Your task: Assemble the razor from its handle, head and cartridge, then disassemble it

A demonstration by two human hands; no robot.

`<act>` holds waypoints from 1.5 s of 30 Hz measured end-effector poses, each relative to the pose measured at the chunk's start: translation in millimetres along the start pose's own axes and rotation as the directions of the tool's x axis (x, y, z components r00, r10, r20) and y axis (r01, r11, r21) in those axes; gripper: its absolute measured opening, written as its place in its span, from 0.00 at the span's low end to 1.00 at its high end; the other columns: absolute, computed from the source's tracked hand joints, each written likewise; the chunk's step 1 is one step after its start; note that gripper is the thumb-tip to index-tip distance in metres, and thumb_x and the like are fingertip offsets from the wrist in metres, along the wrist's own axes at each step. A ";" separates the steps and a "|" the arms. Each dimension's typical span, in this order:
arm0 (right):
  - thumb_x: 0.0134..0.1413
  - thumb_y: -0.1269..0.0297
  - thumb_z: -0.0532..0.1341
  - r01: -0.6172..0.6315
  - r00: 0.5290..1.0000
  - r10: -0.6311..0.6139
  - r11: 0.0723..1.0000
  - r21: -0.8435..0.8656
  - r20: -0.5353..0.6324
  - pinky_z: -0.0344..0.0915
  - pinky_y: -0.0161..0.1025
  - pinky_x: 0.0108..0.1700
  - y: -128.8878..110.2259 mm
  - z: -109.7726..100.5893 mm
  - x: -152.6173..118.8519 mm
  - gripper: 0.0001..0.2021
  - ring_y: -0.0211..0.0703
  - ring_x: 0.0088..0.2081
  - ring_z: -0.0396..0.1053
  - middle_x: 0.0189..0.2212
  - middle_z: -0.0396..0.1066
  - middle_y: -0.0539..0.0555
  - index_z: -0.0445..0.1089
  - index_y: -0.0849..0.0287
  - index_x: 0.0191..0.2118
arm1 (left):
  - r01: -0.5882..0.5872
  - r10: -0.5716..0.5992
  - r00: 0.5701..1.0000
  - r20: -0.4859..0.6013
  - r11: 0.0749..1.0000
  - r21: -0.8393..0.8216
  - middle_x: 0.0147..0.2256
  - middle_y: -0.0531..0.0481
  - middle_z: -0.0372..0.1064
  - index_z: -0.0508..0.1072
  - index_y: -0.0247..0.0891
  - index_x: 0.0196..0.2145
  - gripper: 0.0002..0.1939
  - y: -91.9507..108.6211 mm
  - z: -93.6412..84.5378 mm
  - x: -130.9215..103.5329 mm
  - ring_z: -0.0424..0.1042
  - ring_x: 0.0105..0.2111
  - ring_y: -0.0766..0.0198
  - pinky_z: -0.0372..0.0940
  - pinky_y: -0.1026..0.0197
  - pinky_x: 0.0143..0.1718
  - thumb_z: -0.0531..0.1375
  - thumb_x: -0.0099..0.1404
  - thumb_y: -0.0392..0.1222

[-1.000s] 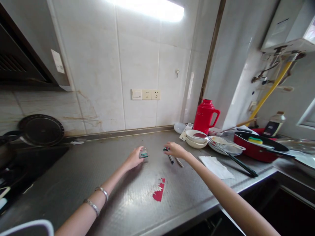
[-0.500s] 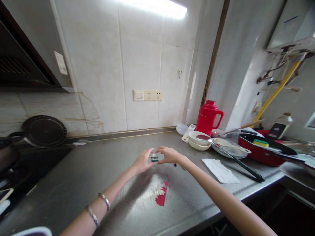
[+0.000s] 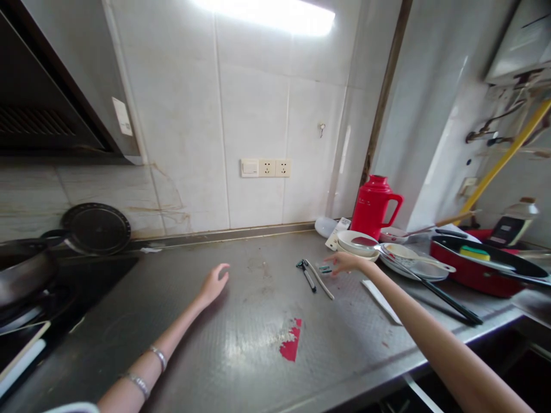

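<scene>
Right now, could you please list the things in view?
small case: one, clear and green, by right hand
slim tool: one, dark, counter
curved stick: one, pale, beside tool
patch: one, red, counter front
paper: one, white, right
bowls: several, whitish, right
thermos: one, red, by wall
pan: one, red outside, right
sponge: one, yellow and green, at pan
pot: one, grey, left
disc: one, black, left wall
sockets: two, cream, wall
hood: one, dark, upper left
left hand: one, bare, over counter
right hand: one, bare, beside case
</scene>
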State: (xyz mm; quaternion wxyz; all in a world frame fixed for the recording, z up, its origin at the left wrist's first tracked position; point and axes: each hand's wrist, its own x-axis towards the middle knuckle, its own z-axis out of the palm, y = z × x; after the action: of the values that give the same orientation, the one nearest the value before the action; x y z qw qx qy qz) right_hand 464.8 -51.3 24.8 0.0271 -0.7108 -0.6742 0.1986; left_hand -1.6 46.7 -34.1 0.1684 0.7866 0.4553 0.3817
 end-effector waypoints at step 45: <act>0.58 0.55 0.46 0.304 0.858 -0.323 0.946 -0.111 -0.400 0.44 0.51 0.57 -236.0 143.5 51.0 0.22 0.51 0.59 0.49 0.57 0.57 0.59 0.61 0.57 0.54 | 0.083 -0.151 0.986 0.076 0.825 0.559 0.55 0.36 0.59 0.67 0.31 0.49 0.20 -10.2 1.6 -21.6 0.56 0.56 0.52 0.53 0.51 0.54 0.45 0.63 0.38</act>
State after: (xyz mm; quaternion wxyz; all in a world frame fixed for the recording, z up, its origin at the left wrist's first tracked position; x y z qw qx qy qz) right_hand 196.0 -13.7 -47.4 0.1852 -0.6179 -0.7638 0.0219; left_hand -12.8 34.0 -51.0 -0.0169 0.7931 0.5831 0.1755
